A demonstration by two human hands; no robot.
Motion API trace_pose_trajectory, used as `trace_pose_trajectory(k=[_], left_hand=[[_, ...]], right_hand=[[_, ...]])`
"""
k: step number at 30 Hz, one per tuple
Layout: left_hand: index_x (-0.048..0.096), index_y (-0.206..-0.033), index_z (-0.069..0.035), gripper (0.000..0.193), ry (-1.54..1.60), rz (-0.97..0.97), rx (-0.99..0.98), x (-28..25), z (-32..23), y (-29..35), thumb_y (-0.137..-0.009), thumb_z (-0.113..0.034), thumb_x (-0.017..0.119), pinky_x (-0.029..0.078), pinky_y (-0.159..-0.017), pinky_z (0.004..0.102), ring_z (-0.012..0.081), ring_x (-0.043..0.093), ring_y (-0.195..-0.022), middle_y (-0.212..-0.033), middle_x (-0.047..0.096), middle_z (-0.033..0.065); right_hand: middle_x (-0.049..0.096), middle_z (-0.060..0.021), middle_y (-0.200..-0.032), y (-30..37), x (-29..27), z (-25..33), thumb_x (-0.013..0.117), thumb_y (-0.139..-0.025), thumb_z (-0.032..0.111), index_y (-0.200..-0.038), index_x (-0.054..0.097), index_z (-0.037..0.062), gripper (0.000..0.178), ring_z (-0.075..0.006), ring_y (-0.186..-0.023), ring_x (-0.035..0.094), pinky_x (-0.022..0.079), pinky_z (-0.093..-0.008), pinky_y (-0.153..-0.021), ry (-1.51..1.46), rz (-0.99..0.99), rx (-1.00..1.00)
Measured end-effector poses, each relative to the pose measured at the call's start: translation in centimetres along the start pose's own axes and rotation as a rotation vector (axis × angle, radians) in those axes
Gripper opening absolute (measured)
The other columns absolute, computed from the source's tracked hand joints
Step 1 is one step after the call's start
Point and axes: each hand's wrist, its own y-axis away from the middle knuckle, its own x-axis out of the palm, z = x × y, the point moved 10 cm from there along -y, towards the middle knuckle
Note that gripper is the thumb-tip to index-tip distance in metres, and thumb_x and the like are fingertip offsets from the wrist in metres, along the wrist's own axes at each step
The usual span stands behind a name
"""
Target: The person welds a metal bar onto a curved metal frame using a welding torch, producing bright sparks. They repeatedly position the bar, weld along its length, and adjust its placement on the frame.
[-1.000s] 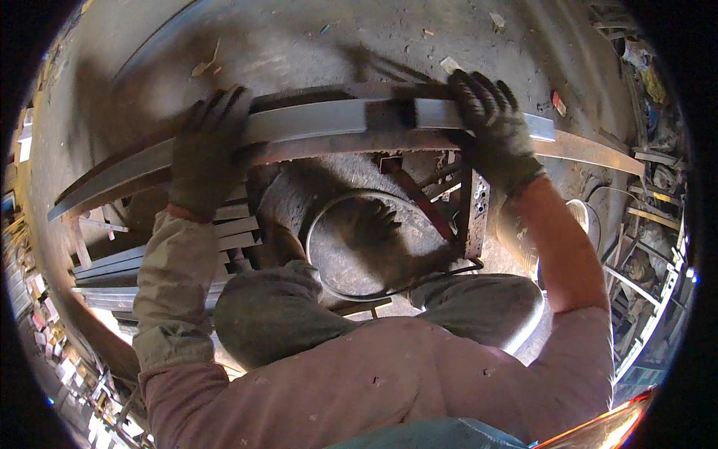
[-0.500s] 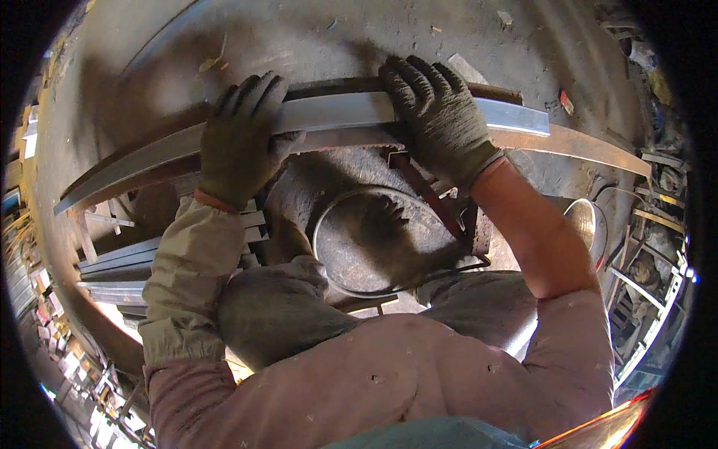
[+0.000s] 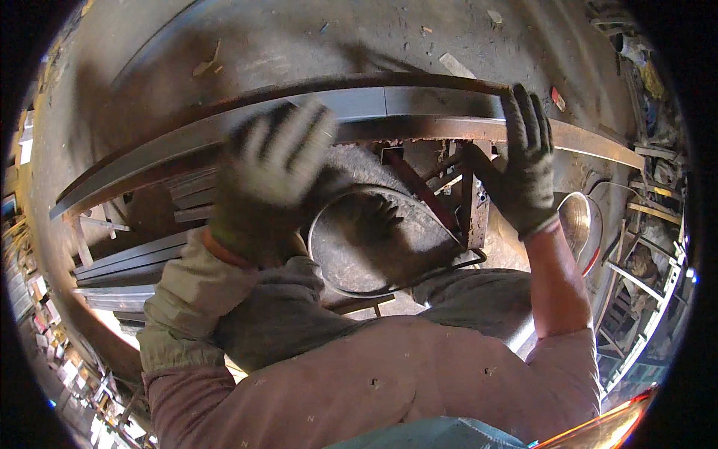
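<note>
A long rusty metal beam [image 3: 598,144] crosses in front of me, bending with the lens. On it lies a grey metal bar [image 3: 359,103], and a shorter grey piece [image 3: 441,102] sits end to end with it at a thin seam. My right hand [image 3: 527,168], in a dark grey work glove, is held flat at the right end of the short piece, fingers stretched, thumb apart. My gloved left hand [image 3: 277,165] is smeared by motion over the near side of the bar. Its fingers look extended, with nothing visible in them.
A round metal-rimmed disc [image 3: 366,247] lies below the beam, between my knees. Several grey metal bars [image 3: 131,262] are stacked at the left. Scrap and frames [image 3: 647,277] crowd the right edge. Small debris [image 3: 456,66] dots the floor beyond the beam.
My right hand has left the top of the short piece for its right end, and that end now lies farther left. My left hand has come off the bar and moved right and nearer.
</note>
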Motion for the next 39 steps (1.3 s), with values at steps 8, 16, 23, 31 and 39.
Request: trace_pose_trajectory(k=[8, 16, 23, 31, 39], left_hand=[[0.062, -0.163, -0.001, 0.076, 0.024, 0.283, 0.101, 5.9, -6.6, -0.6, -0.103, -0.048, 0.069, 0.049, -0.124, 0.0572, 0.0443, 0.061, -0.144, -0.182, 0.047, 0.021], [0.07, -0.159, -0.008, 0.071, 0.136, 0.212, 0.01, 6.5, -5.6, -1.2, -0.106, -0.055, 0.072, 0.045, -0.124, 0.0599, 0.0409, 0.061, -0.145, -0.176, 0.056, 0.0165], [0.071, -0.157, -0.007, 0.071, 0.013, -0.004, -0.066, 3.4, -1.5, -2.0, -0.101, -0.048, 0.083, 0.051, -0.123, 0.0552, 0.0438, 0.065, -0.139, -0.163, 0.067, 0.0153], [0.072, -0.153, -0.015, 0.059, 0.035, 0.206, -0.349, 3.7, 8.8, 1.9, -0.097, -0.023, 0.088, 0.053, -0.119, 0.0555, 0.0467, 0.064, -0.137, -0.153, 0.068, 0.0193], [0.069, -0.156, -0.013, 0.061, -0.022, 0.176, -0.521, 1.5, 15.6, 8.5, -0.097, -0.018, 0.082, 0.045, -0.13, 0.0527, 0.042, 0.058, -0.154, -0.17, 0.062, 0.0152]], right_hand=[[0.049, -0.0276, -0.178, 4.1, 1.2, -0.3, 0.093, -0.095, 0.03, -0.177, 0.044, 0.0058, 0.099, -0.0508, -0.161, 0.051, 0.044, -0.059, -0.133, -0.068, 0.094, 0.094], [0.057, -0.0271, -0.17, 3.1, 0.6, -0.8, 0.089, -0.096, 0.037, -0.173, 0.049, 0.0063, 0.092, -0.0492, -0.152, 0.058, 0.047, -0.0612, -0.126, -0.057, -0.001, 0.077], [0.067, -0.0148, -0.16, -1.8, 3.7, -3.7, 0.084, -0.099, 0.032, -0.16, 0.066, 0.0156, 0.065, -0.0422, -0.144, 0.062, 0.044, -0.0571, -0.126, 0.07, 0.049, -0.068], [0.07, -0.0164, -0.14, 5.4, -2.6, -13.3, 0.085, -0.086, -0.012, -0.148, 0.073, 0.0043, 0.065, -0.0335, -0.125, 0.075, 0.065, -0.0413, -0.102, -0.352, 0.112, 0.229], [0.076, -0.0173, -0.15, 5.7, -5.9, -6.7, 0.08, -0.091, -0.012, -0.156, 0.073, 0.0096, 0.069, -0.0305, -0.13, 0.079, 0.064, -0.0409, -0.111, -0.491, 0.203, 0.208]])
